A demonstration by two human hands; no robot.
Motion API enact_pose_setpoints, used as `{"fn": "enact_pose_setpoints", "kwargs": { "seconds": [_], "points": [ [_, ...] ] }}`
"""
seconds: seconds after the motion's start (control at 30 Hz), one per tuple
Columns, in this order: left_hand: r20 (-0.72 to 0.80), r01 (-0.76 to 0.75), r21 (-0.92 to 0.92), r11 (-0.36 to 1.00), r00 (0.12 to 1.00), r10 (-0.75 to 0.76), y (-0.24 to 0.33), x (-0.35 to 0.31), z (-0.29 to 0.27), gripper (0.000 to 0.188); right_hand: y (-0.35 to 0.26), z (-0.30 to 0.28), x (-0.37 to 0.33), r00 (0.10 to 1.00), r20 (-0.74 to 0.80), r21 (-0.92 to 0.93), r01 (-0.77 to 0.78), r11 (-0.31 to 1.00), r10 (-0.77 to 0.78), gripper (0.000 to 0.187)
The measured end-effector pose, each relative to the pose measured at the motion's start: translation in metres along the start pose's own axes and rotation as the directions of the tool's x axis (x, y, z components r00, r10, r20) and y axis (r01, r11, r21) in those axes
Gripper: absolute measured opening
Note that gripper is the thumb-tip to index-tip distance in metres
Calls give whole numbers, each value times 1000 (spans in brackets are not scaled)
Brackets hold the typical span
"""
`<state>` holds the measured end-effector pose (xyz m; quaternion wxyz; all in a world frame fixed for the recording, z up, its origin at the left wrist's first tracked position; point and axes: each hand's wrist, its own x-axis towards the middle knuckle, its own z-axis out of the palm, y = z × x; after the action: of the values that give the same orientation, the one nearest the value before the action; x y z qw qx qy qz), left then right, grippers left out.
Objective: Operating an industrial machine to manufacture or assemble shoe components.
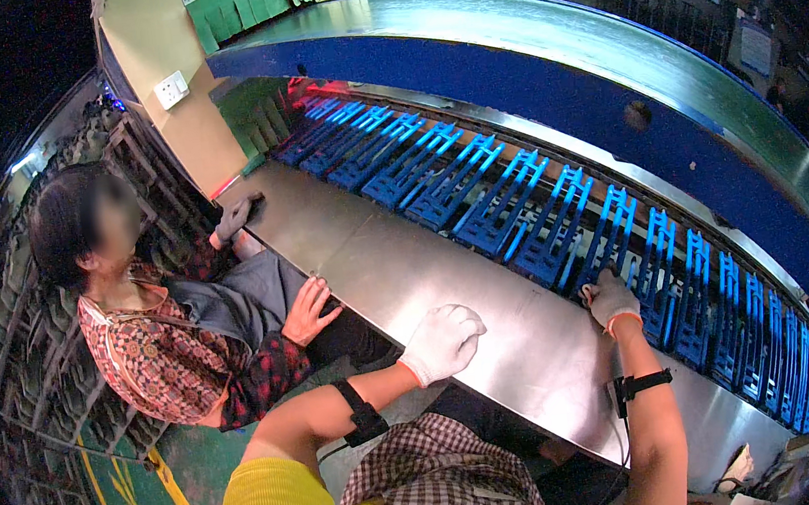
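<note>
My left hand, in a white glove, hovers near the front edge of the metal table with its fingers curled in; nothing shows in it. Farther right, my right hand, also gloved in white, reaches to the near edge of a row of blue slotted racks. Its fingers are bent together against a small dark piece beside one rack, too small to make out. Several such racks stand side by side, slanting away under a blue-sided machine.
A seated person on my left has a dark-gloved hand and a bare hand at the table edge. Beyond the racks runs a raised green conveyor belt with a blue side panel. Dark shelving stands far left.
</note>
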<state>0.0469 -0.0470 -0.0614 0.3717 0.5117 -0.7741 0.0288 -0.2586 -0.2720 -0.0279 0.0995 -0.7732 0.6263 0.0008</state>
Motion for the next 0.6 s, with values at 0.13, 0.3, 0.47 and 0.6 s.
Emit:
{"fn": "enact_pose_setpoints", "kwargs": {
  "seconds": [0.13, 0.3, 0.47, 0.6],
  "points": [
    [-7, 1, 1, 1000, 1000, -1, 1, 0, -1, 21, 4, 5, 5, 999, 47, -30, -20, 999, 21, 58],
    [10, 16, -5, 1000, 1000, -16, 0, 1, -1, 20, 4, 3, 5, 999, 30, -12, -15, 1000, 15, 54],
    [9, 15, 20, 1000, 1000, -15, 0, 0, -1, 19, 1, -3, 1, 999, 38, -21, -32, 999, 33, 57],
    [24, 23, 13, 1000, 999, -23, -1, 1, -2, 19, -1, -6, 1, 995, 70, -44, -71, 996, 74, 57]
  ]
}}
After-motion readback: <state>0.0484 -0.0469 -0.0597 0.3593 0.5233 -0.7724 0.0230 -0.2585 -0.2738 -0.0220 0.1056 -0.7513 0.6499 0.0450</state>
